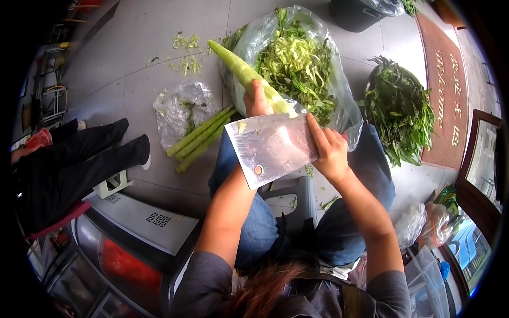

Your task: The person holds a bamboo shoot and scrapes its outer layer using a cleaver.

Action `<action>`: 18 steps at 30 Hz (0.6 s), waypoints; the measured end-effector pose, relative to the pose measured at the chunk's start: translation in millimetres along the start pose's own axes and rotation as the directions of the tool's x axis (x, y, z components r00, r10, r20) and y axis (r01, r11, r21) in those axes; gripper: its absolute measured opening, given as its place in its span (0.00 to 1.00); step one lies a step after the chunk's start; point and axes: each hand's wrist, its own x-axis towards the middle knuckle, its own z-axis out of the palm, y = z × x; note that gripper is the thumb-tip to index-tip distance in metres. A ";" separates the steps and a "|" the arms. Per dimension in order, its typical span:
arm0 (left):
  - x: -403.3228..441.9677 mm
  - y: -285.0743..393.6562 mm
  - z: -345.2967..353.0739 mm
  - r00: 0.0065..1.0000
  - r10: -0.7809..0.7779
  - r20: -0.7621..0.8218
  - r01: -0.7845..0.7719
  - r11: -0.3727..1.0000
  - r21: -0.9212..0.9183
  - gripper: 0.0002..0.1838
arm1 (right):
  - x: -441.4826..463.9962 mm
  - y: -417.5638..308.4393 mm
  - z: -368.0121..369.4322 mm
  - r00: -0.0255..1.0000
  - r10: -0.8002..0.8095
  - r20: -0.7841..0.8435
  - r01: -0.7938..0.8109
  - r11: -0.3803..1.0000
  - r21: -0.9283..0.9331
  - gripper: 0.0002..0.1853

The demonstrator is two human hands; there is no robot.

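My left hand [257, 102] is closed around a thick pale-green celtuce stem [238, 67], its tapered end pointing up and left. In my right hand [332, 150] is a wide-bladed cleaver [273, 151], held at its right end; the handle is hidden by my fingers. The blade's upper edge lies close to the stem's lower end, and I cannot tell whether they touch. Bits of green peel stick to the metal. Beyond my hands, a clear plastic bag [345, 79] holds a heap of green peelings [297, 61]. Several long celtuce stems [203, 139] lie on the floor to the left.
A pile of dark leaves [400, 108] stands on the right beside a brown welcome mat [442, 95]. A crumpled plastic bag [172, 114] and scattered peel [188, 65] lie left. A dark bin [358, 15] is at the back. Another person's legs [90, 153] are at far left.
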 end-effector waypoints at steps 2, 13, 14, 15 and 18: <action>0.5 1.6 -2.0 0.999 -0.010 0.035 0.010 1.000 0.000 0.34 | -2.2 1.6 1.9 1.000 0.019 0.002 -0.019 1.000 0.001 0.33; -26.9 42.0 4.3 0.967 -0.069 0.247 0.140 0.949 -0.282 0.18 | 1.4 42.7 19.6 0.946 0.310 -0.092 -0.302 0.949 0.088 0.16; -29.7 47.8 7.4 0.956 -0.096 0.276 0.175 0.945 -0.278 0.19 | 5.8 39.8 9.8 0.944 0.303 -0.129 -0.288 0.949 0.126 0.14; -40.0 59.2 10.4 0.946 -0.132 0.295 0.214 0.940 -0.267 0.19 | 12.2 33.6 1.6 0.952 0.288 -0.106 -0.271 0.951 0.151 0.15; -38.3 69.1 18.7 0.954 -0.156 0.255 0.224 0.937 -0.268 0.21 | 33.6 10.4 -15.4 0.977 0.171 -0.125 -0.146 0.971 0.189 0.17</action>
